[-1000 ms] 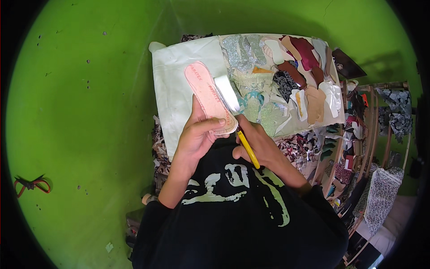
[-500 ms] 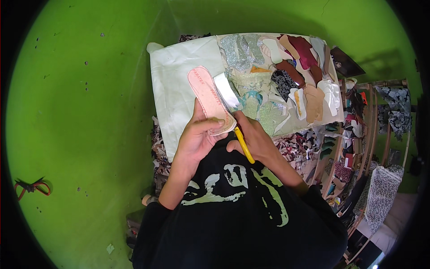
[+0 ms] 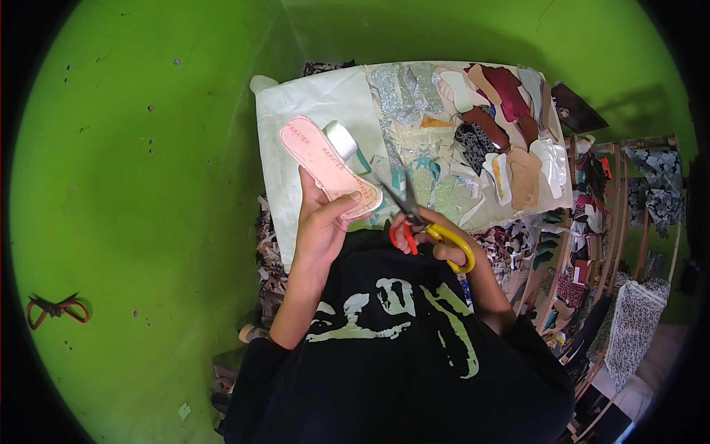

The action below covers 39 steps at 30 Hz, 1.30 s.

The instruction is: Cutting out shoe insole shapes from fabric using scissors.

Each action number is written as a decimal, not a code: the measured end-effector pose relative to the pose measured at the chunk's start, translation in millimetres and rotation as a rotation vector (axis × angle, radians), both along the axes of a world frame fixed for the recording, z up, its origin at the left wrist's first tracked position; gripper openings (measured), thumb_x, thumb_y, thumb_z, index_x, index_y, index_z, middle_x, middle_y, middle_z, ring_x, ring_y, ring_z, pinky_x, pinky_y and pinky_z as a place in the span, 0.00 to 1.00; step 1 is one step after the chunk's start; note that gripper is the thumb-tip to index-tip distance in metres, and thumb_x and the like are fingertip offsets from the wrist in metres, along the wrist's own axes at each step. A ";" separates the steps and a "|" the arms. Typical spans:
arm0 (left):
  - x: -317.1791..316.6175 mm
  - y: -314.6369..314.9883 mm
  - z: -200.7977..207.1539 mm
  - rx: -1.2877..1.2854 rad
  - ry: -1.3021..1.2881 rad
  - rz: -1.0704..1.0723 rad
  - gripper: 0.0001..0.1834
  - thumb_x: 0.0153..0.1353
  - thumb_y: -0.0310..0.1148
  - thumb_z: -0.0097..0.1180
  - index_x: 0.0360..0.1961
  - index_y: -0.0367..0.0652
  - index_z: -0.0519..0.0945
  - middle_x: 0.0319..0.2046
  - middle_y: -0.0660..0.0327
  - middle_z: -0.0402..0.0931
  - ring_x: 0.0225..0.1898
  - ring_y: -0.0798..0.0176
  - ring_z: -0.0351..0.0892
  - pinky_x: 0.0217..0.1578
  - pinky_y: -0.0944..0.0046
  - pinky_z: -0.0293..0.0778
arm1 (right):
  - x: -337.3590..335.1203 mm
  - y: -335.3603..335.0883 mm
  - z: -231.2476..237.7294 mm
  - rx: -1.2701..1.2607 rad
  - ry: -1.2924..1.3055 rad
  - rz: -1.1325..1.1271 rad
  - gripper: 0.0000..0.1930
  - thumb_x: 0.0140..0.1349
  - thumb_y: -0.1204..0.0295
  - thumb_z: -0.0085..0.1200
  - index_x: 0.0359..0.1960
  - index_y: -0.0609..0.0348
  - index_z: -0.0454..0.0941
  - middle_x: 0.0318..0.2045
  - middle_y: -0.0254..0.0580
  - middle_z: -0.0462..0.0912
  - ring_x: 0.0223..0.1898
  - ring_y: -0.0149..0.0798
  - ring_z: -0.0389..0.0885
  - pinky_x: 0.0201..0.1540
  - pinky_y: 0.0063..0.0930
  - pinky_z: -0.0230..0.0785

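- Off to the right of the right grip (image 3: 447,223), a slatted wooden rack (image 3: 651,140) carries crowded cloth and bundles, most too small for me to name; a speckled grey cloth (image 3: 634,325) hangs toward its near end.
- Just right of the same grip, a heap of mixed scraps (image 3: 503,244) shows below the near edge of the tabletop (image 3: 492,214); what contains it, I cannot tell.
- From my end, the left grip (image 3: 322,222) reads as closed on a pink sole-shaped piece (image 3: 325,164), thumb pressed on its near end, other fingers mostly hidden underneath. The piece slants away to the left, held above the tabletop.
- Beyond the left grip, a curled white strip (image 3: 340,139) sits at the piece's right edge; I cannot tell whether the two are joined.
- The right grip is curled through the handles of scissors (image 3: 411,210), one loop red, one yellow. Their blades are parted, point away from me near the piece, and block part of the pale scraps beyond.
- Past the left grip, a white sheet (image 3: 333,96) covers the tabletop's left part.
- Past the right grip, cut pieces crowd together: silvery glitter pieces (image 3: 427,83), a maroon piece (image 3: 508,92), a black patterned piece (image 3: 473,146), a tan piece (image 3: 524,177).
- Far left of the left grip, a red-handled tool (image 3: 58,309) hangs on the green wall (image 3: 170,185).
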<state>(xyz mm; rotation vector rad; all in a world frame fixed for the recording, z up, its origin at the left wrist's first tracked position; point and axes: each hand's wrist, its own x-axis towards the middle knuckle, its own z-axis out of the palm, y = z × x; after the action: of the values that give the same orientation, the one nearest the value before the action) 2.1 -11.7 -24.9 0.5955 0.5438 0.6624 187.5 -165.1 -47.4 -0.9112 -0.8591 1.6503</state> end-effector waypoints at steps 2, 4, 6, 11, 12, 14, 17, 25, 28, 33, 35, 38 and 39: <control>6.1 -6.2 0.9 0.075 0.038 0.072 0.53 0.54 0.11 0.55 0.73 0.55 0.41 0.60 0.49 0.65 0.53 0.54 0.79 0.49 0.52 0.82 | -4.3 3.3 4.8 0.034 -0.020 -0.095 0.25 0.58 0.60 0.64 0.52 0.60 0.69 0.34 0.36 0.76 0.35 0.29 0.76 0.38 0.22 0.69; 11.6 -14.4 -3.8 0.151 0.087 0.073 0.53 0.54 0.12 0.56 0.74 0.52 0.40 0.62 0.50 0.63 0.56 0.55 0.75 0.53 0.53 0.79 | -19.1 13.7 11.5 0.053 -0.118 -0.492 0.22 0.58 0.67 0.65 0.49 0.60 0.69 0.29 0.35 0.76 0.30 0.28 0.76 0.33 0.19 0.68; 15.5 -22.1 -4.4 0.230 0.133 0.075 0.54 0.54 0.12 0.57 0.74 0.50 0.39 0.64 0.51 0.60 0.60 0.57 0.72 0.57 0.55 0.76 | -36.5 32.3 23.5 0.042 -0.087 -0.663 0.18 0.57 0.78 0.63 0.47 0.60 0.69 0.26 0.34 0.76 0.25 0.25 0.75 0.29 0.18 0.67; 13.1 -30.2 -0.7 0.307 0.260 0.121 0.50 0.56 0.14 0.58 0.74 0.45 0.42 0.62 0.53 0.63 0.59 0.61 0.70 0.57 0.60 0.71 | -41.8 41.3 34.5 -0.029 -0.314 -0.716 0.19 0.55 0.85 0.60 0.46 0.61 0.69 0.24 0.30 0.74 0.25 0.21 0.72 0.29 0.17 0.65; 10.9 -29.7 -2.0 0.343 0.317 0.137 0.47 0.57 0.15 0.57 0.73 0.43 0.45 0.61 0.54 0.64 0.58 0.62 0.71 0.57 0.61 0.71 | -42.4 39.0 35.0 -0.023 -0.370 -0.676 0.19 0.54 0.85 0.61 0.46 0.61 0.69 0.23 0.30 0.73 0.25 0.21 0.71 0.29 0.17 0.64; 12.5 -22.7 -7.2 0.300 0.284 0.218 0.41 0.61 0.17 0.54 0.72 0.43 0.49 0.61 0.55 0.64 0.58 0.63 0.70 0.57 0.62 0.70 | -46.4 35.9 34.0 -0.015 -0.385 -0.666 0.19 0.54 0.86 0.61 0.46 0.61 0.69 0.23 0.29 0.71 0.24 0.20 0.69 0.29 0.15 0.63; 9.9 -10.3 -12.9 0.281 0.266 0.313 0.30 0.69 0.23 0.50 0.70 0.41 0.56 0.60 0.57 0.66 0.58 0.64 0.70 0.59 0.63 0.67 | -50.7 32.1 34.3 -0.044 -0.342 -0.634 0.19 0.54 0.86 0.60 0.45 0.63 0.69 0.24 0.27 0.70 0.25 0.19 0.67 0.30 0.15 0.61; 8.8 -3.8 -2.0 0.453 0.351 0.497 0.21 0.76 0.37 0.46 0.63 0.38 0.62 0.55 0.57 0.70 0.57 0.66 0.68 0.61 0.62 0.62 | -42.1 22.4 18.8 0.046 -0.239 -0.403 0.21 0.53 0.78 0.63 0.48 0.62 0.70 0.25 0.30 0.74 0.25 0.22 0.70 0.30 0.16 0.62; 3.8 6.6 -7.9 0.510 0.302 0.552 0.19 0.75 0.37 0.46 0.60 0.38 0.64 0.54 0.58 0.70 0.55 0.67 0.68 0.59 0.63 0.63 | -19.3 9.9 19.2 0.151 -0.249 -0.254 0.24 0.52 0.68 0.68 0.48 0.63 0.72 0.26 0.33 0.76 0.24 0.26 0.72 0.29 0.19 0.65; 5.6 15.1 -1.6 0.584 0.342 0.565 0.16 0.75 0.37 0.46 0.57 0.39 0.65 0.51 0.59 0.70 0.52 0.69 0.69 0.57 0.64 0.63 | -7.8 1.5 29.5 0.020 -0.657 0.017 0.28 0.43 0.68 0.71 0.46 0.60 0.73 0.26 0.38 0.77 0.26 0.37 0.77 0.30 0.28 0.69; 7.6 15.2 0.8 0.586 0.341 0.551 0.16 0.75 0.36 0.47 0.57 0.39 0.66 0.50 0.60 0.70 0.51 0.69 0.69 0.57 0.65 0.64 | -6.6 2.8 33.7 0.082 -0.748 0.093 0.33 0.42 0.58 0.76 0.43 0.60 0.69 0.27 0.45 0.78 0.29 0.55 0.78 0.33 0.40 0.69; 13.7 11.4 8.4 0.683 0.357 0.560 0.15 0.75 0.36 0.47 0.56 0.38 0.66 0.49 0.60 0.71 0.49 0.70 0.69 0.55 0.66 0.64 | -13.5 1.6 30.3 0.141 -0.812 0.071 0.35 0.42 0.55 0.75 0.45 0.60 0.68 0.29 0.46 0.78 0.32 0.54 0.78 0.36 0.41 0.70; 16.0 9.6 9.7 0.696 0.370 0.557 0.15 0.75 0.36 0.47 0.55 0.38 0.66 0.48 0.60 0.71 0.49 0.70 0.69 0.54 0.67 0.64 | -14.3 4.0 33.3 0.070 -0.772 0.117 0.39 0.42 0.49 0.74 0.49 0.60 0.68 0.30 0.47 0.78 0.35 0.55 0.78 0.39 0.43 0.70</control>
<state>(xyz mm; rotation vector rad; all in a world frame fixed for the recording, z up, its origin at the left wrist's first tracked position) 18.0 -2.1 -15.3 1.2561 0.8426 1.3037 173.2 -161.2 -14.1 -1.5046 -1.4954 1.3413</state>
